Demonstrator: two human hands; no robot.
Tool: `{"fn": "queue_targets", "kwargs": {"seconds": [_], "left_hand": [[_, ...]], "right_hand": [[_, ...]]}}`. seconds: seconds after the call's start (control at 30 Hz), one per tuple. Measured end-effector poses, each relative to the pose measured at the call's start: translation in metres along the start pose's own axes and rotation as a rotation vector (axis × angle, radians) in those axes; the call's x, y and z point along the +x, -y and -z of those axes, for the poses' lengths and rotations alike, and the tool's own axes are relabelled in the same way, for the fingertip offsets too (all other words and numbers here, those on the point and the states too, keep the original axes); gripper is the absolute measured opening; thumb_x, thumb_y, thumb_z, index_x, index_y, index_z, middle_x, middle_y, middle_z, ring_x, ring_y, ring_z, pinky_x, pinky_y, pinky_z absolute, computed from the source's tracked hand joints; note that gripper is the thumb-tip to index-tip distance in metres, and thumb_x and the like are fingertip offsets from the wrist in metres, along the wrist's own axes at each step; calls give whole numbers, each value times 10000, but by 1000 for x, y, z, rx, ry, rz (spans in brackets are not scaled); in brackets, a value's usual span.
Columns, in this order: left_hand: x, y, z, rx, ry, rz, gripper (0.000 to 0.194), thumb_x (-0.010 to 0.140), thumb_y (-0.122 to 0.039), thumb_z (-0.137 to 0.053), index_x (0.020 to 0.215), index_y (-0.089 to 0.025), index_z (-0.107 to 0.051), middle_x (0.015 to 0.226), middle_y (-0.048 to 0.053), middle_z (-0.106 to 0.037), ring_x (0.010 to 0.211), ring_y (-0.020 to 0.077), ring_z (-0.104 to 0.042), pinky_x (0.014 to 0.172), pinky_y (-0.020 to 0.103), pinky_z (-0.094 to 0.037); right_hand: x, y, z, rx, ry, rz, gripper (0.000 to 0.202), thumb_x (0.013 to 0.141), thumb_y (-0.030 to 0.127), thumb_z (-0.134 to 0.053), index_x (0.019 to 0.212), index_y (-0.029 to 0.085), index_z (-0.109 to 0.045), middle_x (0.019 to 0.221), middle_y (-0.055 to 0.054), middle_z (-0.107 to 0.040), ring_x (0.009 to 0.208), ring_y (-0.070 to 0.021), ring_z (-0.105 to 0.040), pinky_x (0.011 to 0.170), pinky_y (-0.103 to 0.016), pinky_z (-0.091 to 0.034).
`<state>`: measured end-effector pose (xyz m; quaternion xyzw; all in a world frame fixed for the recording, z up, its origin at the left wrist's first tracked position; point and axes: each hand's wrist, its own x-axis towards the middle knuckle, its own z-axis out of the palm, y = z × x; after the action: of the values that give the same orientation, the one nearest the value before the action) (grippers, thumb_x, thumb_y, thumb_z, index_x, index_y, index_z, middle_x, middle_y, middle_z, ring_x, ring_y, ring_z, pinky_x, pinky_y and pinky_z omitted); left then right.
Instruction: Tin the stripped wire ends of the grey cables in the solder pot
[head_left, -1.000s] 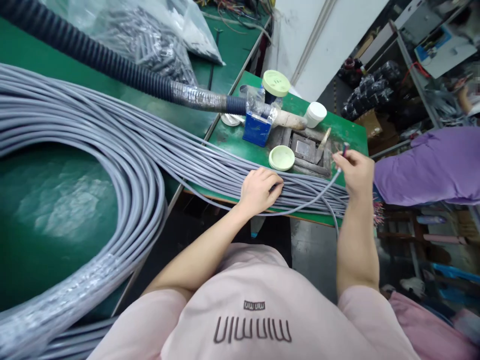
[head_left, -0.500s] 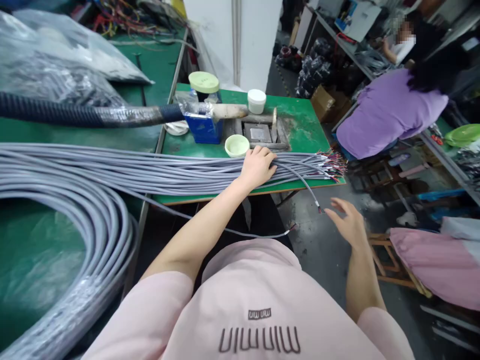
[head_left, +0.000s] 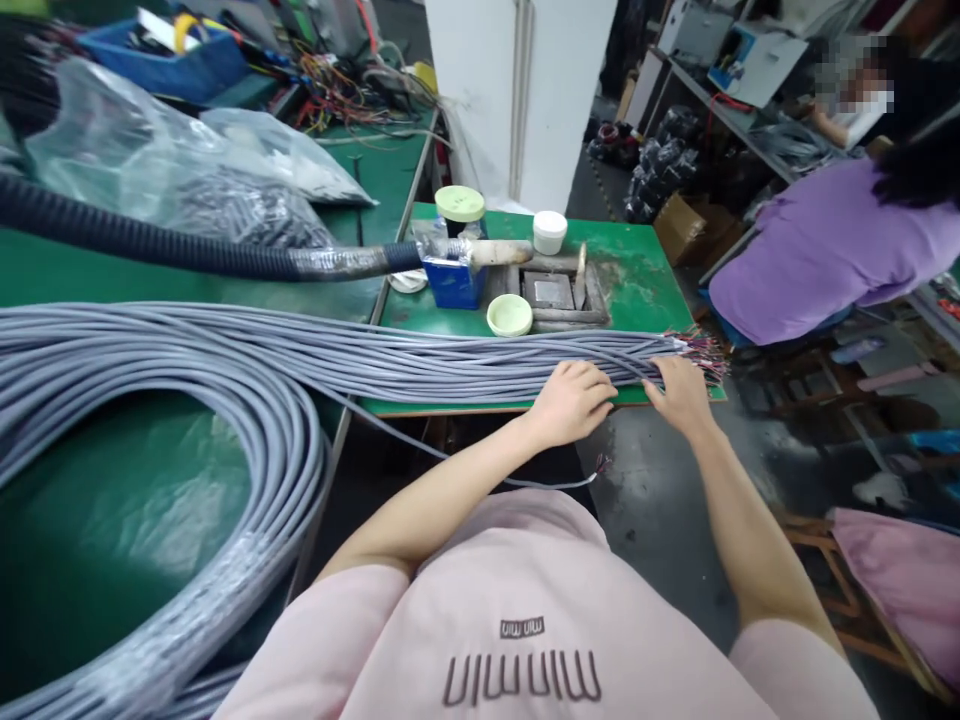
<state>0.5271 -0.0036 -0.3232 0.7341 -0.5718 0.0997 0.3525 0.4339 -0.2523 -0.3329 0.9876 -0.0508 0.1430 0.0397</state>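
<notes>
Half a second ago the right hand was out over the floor, off the bundle, with one cable end drooping just beside it; now it rests on the long bundle of grey round-jacketed cables, near the stripped, multicoloured wire ends. The drooping end no longer hangs there. The left hand was lying across the bundle and now sits at its near side, closer to the right hand. Its fingers are bent; the right hand's thumb stands apart from its fingers. Whether either hand grips a cable, I cannot tell. The bundle lies along the near edge of the green-topped table

Writing: dark letters on the pale pink cotton T-shirt read "minmin", and a small dark rectangular patch above them reads "min min". Marks on the pale green round lid are too small to read

Counted: two hands, one grey cable hanging below the table edge, one pale green round dish, one white round tub, one blue box, one black corrugated hose; the bundled cables are too many to count
</notes>
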Motion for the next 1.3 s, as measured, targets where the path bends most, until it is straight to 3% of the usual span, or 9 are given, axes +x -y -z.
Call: {"fn": "queue_targets", "kwargs": {"seconds": [0.2,0.3,0.47,0.57,0.67,0.83,0.97,1.1,1.3], "left_hand": [[-16,-5,7,-113,-35,-8,231,944,-303,-485,1011,-197,-680,1019,58,-717,997,185,-588,883,361,-402],[-20,-4,12,-139,-42,-2,213,936,-297,-501,995,-201,-682,989,48,-729,952,176,-606,857,358,-417],[-23,-7,16,-170,7,5,205,932,-279,-498,989,-211,-683,988,61,-736,948,174,-627,859,358,-436],[-27,-6,23,-165,19,23,195,929,-275,-507,998,-212,-678,987,54,-734,947,167,-628,860,346,-439],[-31,6,44,-104,-8,73,185,926,-289,-522,1009,-220,-672,987,38,-731,957,161,-625,870,338,-433],[-35,57,94,236,-144,480,270,944,-355,-474,1052,-188,-656,1067,80,-702,1036,227,-599,908,389,-415],[-41,92,108,397,-49,656,336,951,-396,-436,1114,-187,-642,1121,92,-693,1060,265,-595,923,414,-392],[-49,96,99,466,91,675,352,967,-413,-392,1071,-220,-667,975,77,-722,944,262,-627,896,433,-367],[-57,84,99,489,109,659,349,969,-422,-388,1014,-238,-681,904,74,-711,914,256,-624,788,400,-348]], "right_hand": [[33,-21,33,-38,-41,269,308,900,270,-490,1157,152,-613,1035,-113,-671,969,-260,-591,854,-382,-395],[64,-32,44,-54,-105,277,311,912,272,-473,1157,181,-641,1029,-114,-668,966,-262,-590,853,-401,-386],[109,-41,12,-29,-21,298,307,884,214,-459,1064,201,-707,1056,-103,-697,970,-260,-596,851,-420,-407],[115,-45,-7,47,36,318,355,850,155,-433,1047,200,-725,1091,-74,-713,1008,-247,-615,881,-417,-440],[112,-46,-8,140,23,330,348,843,160,-434,1009,183,-739,1096,-78,-722,1023,-243,-635,913,-419,-462],[113,-15,2,322,8,316,330,918,275,-456,1126,173,-690,1129,-97,-714,1078,-254,-638,962,-439,-468],[124,28,-3,430,43,365,375,948,335,-445,1231,173,-631,1240,-102,-667,1177,-251,-594,1023,-439,-435],[128,54,-14,470,130,403,380,964,353,-430,1244,190,-628,1244,-87,-671,1174,-237,-601,1013,-419,-435],[116,57,-20,487,105,411,335,948,343,-479,1199,216,-662,1171,-63,-710,1094,-233,-640,949,-406,-451]]}}
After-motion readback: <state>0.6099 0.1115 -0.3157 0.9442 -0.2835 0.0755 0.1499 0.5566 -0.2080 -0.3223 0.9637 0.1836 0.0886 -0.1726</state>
